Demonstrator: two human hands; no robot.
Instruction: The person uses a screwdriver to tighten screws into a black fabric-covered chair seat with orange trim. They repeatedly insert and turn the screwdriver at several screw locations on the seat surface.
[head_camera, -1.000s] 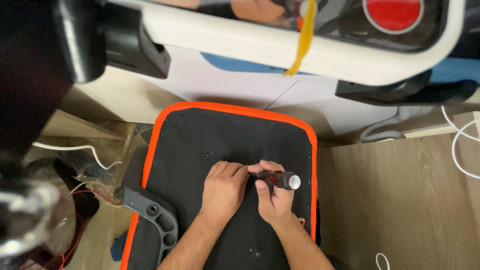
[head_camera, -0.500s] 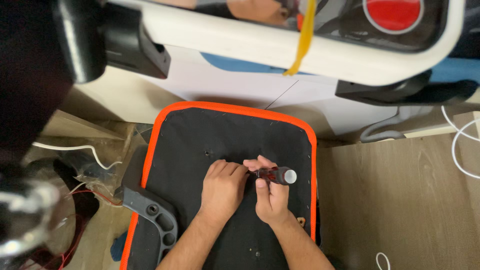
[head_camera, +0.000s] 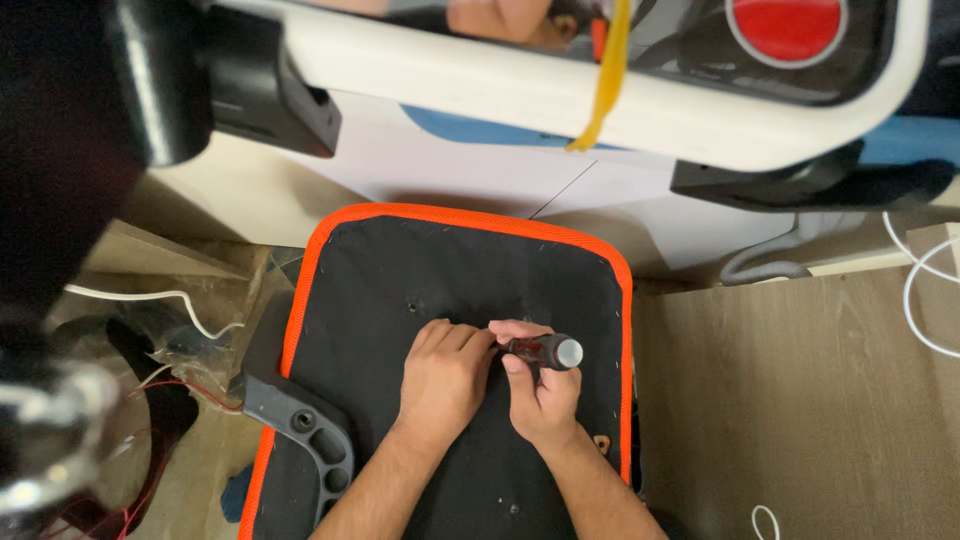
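Seen from above, a person's two bare hands meet at the middle of a flat black fabric-covered panel with rounded corners and a bright orange stitched border (head_camera: 330, 250), which lies on the floor. The right hand (head_camera: 545, 395) is closed in a firm grip around a screwdriver with a dark red-and-black handle and a rounded pale grey cap (head_camera: 545, 351); the tool lies nearly level, cap pointing to the picture's right, its tip hidden between the two hands. The left hand (head_camera: 445, 378) rests knuckles-up on the panel with fingers curled tight against the tool's front end; whether its grip encloses the shaft or only steadies it cannot be told. Small dark holes dot the woven cloth above the hands. At the panel's lower left edge sits a grey moulded plastic bracket, curved and pierced with oval openings (head_camera: 305, 430). Left of it, thin white and red wires (head_camera: 170, 300) trail across worn, stained flooring. To the right runs pale wood-grain laminate floor (head_camera: 800, 400) with a looping white cord (head_camera: 925, 290). Across the top stretches a glossy white curved frame (head_camera: 560, 95) with a yellow strap (head_camera: 605, 75) hanging from it.
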